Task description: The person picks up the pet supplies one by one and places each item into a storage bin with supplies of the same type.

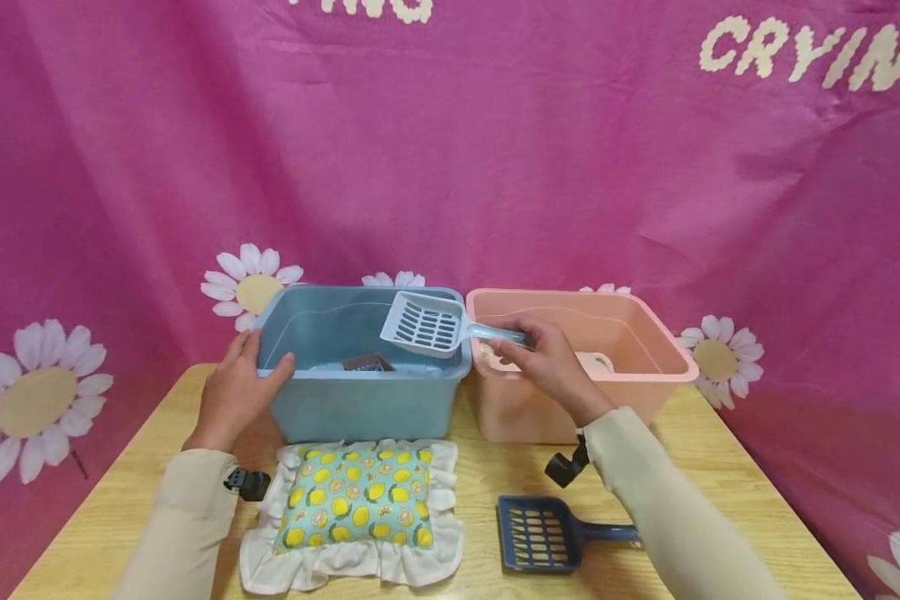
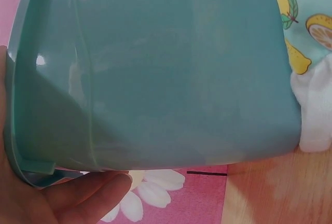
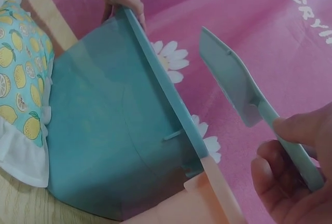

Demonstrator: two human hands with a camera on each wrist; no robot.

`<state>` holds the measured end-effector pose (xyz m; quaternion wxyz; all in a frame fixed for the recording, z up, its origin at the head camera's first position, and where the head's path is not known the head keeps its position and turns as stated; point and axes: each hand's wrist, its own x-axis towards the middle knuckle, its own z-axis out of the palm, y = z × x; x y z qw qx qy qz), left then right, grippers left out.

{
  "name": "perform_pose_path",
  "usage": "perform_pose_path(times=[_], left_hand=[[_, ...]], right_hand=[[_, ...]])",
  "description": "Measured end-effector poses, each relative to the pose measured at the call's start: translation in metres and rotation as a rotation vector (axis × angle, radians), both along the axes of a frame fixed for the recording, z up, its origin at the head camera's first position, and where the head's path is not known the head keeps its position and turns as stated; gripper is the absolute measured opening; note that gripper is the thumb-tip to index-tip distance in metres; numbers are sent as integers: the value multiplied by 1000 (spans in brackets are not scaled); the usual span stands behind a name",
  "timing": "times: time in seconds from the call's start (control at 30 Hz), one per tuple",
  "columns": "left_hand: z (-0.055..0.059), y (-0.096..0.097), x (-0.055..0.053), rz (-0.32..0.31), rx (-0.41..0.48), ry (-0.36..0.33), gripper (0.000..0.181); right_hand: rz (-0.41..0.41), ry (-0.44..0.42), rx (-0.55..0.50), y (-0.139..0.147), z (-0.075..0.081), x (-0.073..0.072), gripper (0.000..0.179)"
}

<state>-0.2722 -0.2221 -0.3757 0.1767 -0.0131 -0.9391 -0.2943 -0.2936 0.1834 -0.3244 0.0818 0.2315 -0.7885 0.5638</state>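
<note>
My left hand (image 1: 236, 387) grips the left rim of a blue plastic bin (image 1: 363, 408); in the left wrist view its fingers curl under the bin's lip. My right hand (image 1: 551, 362) holds a pale blue slotted litter scoop (image 1: 426, 325) by the handle. The scoop's head hangs over the right part of the blue bin, slots facing up toward the head camera. In the right wrist view, thumb and fingers close around the scoop handle (image 3: 293, 154). Inside the blue bin lies a grey slotted object (image 1: 370, 362), partly hidden by the front rim.
A peach bin (image 1: 521, 417) stands right beside the blue one, with white items (image 1: 594, 363) inside. In front lie a lemon-print cushion (image 1: 363, 500) with white ruffles and a navy slotted scoop (image 1: 537, 535). A magenta flowered cloth (image 1: 450, 150) hangs behind the wooden table (image 1: 720, 500).
</note>
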Motion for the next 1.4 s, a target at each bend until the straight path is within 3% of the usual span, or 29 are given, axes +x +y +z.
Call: perform_pose_path(times=[0.3,0.5,0.73,0.9,1.4], left_hand=[[-7,-2,4,8,6,-16,83],[-10,0,4,12,1,-13,83],[-8,-1,7,15,-7,-26,84],[-6,-5,7,26,-24,11,82],[-1,1,3,0,-22,23,82]], right_hand=[[6,14,38,-12,-3,-2,29],[-50,36,74,-19,-5,-5,27],[-80,-8,76,-30,-4,-10,27],[-85,-12,70,-44,0,-20,24],[-114,-10,183,-62,2,-31,23]])
